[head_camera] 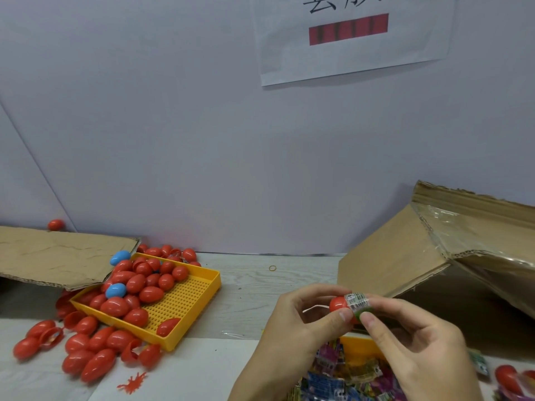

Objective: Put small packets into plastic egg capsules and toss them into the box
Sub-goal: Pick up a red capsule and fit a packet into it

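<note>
Both hands are working together above the surface (254, 287): the left hand (301, 328) is pinching a red egg half (338, 304) steady while the right hand (417, 340) is pinching a folded packet (358, 303) and pressing it in. The box (411, 256) is lying open just beyond, seemingly handy for tossing. Its inside is hidden, and more packets (341, 371) below are partly covered by the wrists.

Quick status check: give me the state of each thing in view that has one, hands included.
Left hand: grips the red capsule half.
Right hand: pinches the packet.
Red capsule half: open, held.
Packet: folded, partly pushed into the half.
Yellow tray: part-filled with closed eggs.
Blue egg: closed, in the tray.
Right cardboard box: open, flap taped.
Packet bin: full of packets.
</note>
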Motion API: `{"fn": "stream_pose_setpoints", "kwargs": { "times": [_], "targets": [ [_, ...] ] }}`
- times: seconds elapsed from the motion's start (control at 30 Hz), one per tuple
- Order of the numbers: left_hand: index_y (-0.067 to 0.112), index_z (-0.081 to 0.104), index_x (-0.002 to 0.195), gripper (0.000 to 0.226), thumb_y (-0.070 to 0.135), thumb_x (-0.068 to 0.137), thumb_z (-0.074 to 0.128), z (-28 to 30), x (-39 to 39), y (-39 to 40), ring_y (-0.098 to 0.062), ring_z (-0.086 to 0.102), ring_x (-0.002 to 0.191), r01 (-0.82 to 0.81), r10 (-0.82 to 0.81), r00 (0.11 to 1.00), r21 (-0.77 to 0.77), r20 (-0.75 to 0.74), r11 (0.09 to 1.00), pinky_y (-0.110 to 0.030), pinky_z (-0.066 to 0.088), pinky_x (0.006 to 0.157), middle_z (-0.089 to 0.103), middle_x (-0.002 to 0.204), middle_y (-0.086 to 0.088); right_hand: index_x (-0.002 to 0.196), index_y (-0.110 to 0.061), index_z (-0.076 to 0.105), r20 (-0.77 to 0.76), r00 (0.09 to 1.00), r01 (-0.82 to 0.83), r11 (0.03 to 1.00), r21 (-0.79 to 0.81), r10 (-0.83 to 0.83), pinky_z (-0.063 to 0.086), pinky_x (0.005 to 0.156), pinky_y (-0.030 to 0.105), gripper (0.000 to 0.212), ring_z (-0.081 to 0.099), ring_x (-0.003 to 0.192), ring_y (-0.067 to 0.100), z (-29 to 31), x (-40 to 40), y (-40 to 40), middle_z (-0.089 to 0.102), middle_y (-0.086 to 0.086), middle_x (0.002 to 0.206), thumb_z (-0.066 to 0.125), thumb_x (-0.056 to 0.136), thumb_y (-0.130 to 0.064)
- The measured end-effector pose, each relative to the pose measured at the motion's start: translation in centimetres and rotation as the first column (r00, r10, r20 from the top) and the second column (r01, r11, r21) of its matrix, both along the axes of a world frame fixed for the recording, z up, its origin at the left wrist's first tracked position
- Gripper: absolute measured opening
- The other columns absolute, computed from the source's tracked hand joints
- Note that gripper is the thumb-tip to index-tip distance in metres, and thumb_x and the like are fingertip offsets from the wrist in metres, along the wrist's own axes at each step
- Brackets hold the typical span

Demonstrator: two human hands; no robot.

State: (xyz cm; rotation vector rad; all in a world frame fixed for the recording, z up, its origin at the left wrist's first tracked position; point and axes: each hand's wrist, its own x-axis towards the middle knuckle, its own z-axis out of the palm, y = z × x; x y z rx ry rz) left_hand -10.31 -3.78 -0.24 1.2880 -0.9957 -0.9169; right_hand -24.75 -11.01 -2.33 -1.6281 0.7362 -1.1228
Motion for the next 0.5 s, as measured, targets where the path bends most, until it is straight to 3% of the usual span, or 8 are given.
{"fn": "stream_pose_setpoints", "kwargs": {
  "times": [0.1, 0.33, 0.5],
  "targets": [
    [0.025, 0.076, 0.101, 0.018, 0.013, 0.087, 0.073, -0.15, -0.05, -0.12, -0.023, 0.070, 0.103, -0.016, 0.016, 0.999, -0.011, -0.028, 1.000, -0.036, 0.057, 0.091, 0.074, 0.103, -0.004, 0.091, -0.040, 0.075, -0.004, 1.000, 0.024, 1.000, -0.009, -0.024, 0.058, 0.073, 0.039, 0.041, 0.071, 0.089, 0.014, -0.34, 0.20, 0.11, 0.075, -0.010, 0.094, 0.079, 0.070, -0.005],
    [0.022, 0.076, 0.103, 0.020, 0.010, 0.088, 0.072, -0.22, -0.21, -0.24, -0.024, 0.070, 0.104, -0.025, 0.024, 0.997, -0.024, -0.068, 0.999, -0.032, 0.057, 0.088, 0.073, 0.105, -0.007, 0.084, -0.030, 0.077, -0.007, 0.998, 0.070, 0.997, 0.015, -0.070, 0.058, 0.079, 0.044, 0.027, 0.070, 0.088, 0.013, -0.56, 0.29, -0.10, 0.075, -0.011, 0.089, 0.078, 0.072, -0.006],
    [0.024, 0.075, 0.100, 0.020, 0.010, 0.085, 0.074, -0.33, -0.17, -0.17, -0.023, 0.071, 0.100, -0.044, 0.041, 0.997, -0.042, -0.062, 0.998, -0.035, 0.057, 0.090, 0.074, 0.102, -0.002, 0.080, -0.029, 0.076, 0.007, 0.998, 0.066, 0.997, 0.049, -0.067, 0.058, 0.073, 0.036, 0.025, 0.070, 0.083, 0.009, -0.61, 0.25, -0.27, 0.075, -0.009, 0.084, 0.078, 0.071, -0.006]
  ]
}}
